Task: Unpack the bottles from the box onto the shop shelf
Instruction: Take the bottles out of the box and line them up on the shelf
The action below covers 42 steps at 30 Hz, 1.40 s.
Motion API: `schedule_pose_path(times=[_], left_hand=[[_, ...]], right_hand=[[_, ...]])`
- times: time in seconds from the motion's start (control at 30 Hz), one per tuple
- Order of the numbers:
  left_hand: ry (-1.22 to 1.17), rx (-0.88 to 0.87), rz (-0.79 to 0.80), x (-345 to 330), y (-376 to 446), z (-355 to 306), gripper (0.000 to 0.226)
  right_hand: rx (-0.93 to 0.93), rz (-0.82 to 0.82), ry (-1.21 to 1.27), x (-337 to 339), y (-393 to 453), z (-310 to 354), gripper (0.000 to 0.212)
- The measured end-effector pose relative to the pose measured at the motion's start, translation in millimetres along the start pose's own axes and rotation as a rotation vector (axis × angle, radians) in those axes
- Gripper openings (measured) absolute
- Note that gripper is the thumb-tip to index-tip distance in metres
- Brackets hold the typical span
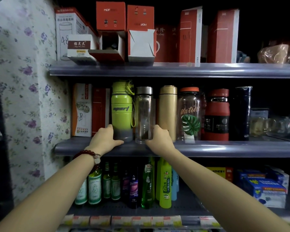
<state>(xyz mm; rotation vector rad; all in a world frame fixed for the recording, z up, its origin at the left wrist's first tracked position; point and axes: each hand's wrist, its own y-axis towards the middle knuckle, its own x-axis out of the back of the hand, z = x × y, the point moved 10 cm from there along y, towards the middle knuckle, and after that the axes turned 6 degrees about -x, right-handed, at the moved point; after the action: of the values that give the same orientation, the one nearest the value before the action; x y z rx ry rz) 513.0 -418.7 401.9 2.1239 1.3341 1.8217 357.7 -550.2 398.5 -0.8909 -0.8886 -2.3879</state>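
Reaching from below, the left hand (105,139) wraps its grip around the grey base of the green bottle (121,111); the right hand (159,139) closes on the foot of the clear glass bottle (144,114). Both stand upright, touching, at the near lip of the middle shelf (224,148). Seven bottles line this shelf, the row packed closely. Flowered wallpaper (23,97) bounds the left.

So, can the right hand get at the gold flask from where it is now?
Probably yes. The right hand is on the clear glass bottle, and the gold flask stands right beside it at the shelf front, nothing before it.
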Motion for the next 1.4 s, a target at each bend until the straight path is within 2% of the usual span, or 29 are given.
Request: schedule_pose_path(times=[0.13, 0.23, 0.43, 0.6, 0.8, 1.07, 1.17, 1.4], left_hand=[[0.066, -0.053, -0.032, 7.1, -14.6, -6.0, 0.053], [0.122, -0.081, -0.055, 11.6, -27.5, -16.3, 0.052], [0.172, -0.02, -0.079, 10.4, -57.8, -31.8, 0.041], [0.198, 0.141, -0.06, -2.4, -108.5, -35.6, 0.044], [0.255, 0.384, 0.031, -16.0, -205.5, -21.5, 0.041], [0.284, 0.652, 0.11, -3.9, -337.1, 13.2, 0.041], [0.268, 0.715, 0.112, 3.8, -383.4, 23.5, 0.04], [0.279, 0.889, 0.046, 21.4, -495.4, 37.0, 0.033]], right_hand=[[0.083, 0.002, -0.018, 1.9, -7.4, 2.5, 0.036], [0.154, 0.017, -0.029, 0.7, -12.5, 5.4, 0.034], [0.351, 0.085, -0.002, -5.8, -29.9, 11.0, 0.03], [0.496, 0.21, 0.006, -21.1, -55.0, 1.8, 0.031], [0.532, 0.419, 0.026, -69.4, -101.5, -12.9, 0.041], [0.667, 0.681, 0.043, -143.0, -211.9, 5.7, 0.033], [0.7, 0.778, 0.03, -165.7, -255.8, 17.6, 0.04], [0.736, 0.905, 0.08, -196.6, -345.5, 38.4, 0.033]])
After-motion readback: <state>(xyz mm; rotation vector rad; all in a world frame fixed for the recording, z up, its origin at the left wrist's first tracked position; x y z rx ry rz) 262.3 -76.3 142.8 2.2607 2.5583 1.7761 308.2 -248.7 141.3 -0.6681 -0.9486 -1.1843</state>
